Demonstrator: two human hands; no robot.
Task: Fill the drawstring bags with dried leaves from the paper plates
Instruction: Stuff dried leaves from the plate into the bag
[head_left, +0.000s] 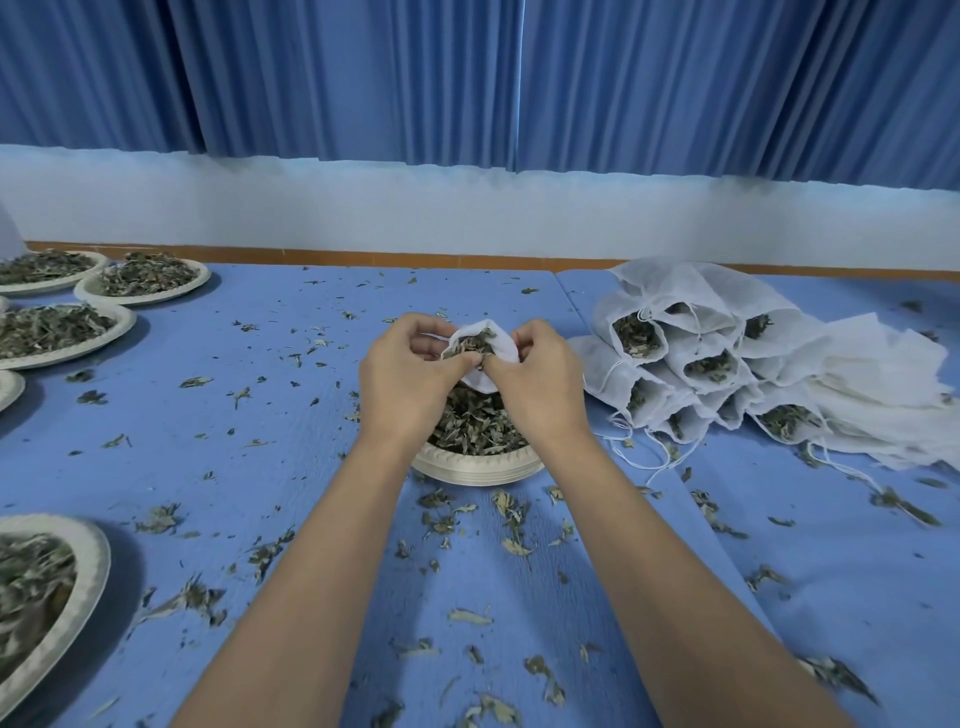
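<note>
A small white bag (485, 358), held above the plate (478, 465) at the table's middle, is pinched at its mouth by the left hand (410, 374) and right hand (535, 379); leaves (475, 423) may be spilled if the mouth is let sag.

White leaf-filled bag (497, 349) above plate (478, 466)

A blue-covered desk (260, 415) runs up to an orange-brown strip (415, 258) along its far edge. Behind it stands a pale wall (467, 218), with pleated blue curtains (363, 78) hanging above. A white shape (8, 234), cut off, shows far left.
</note>
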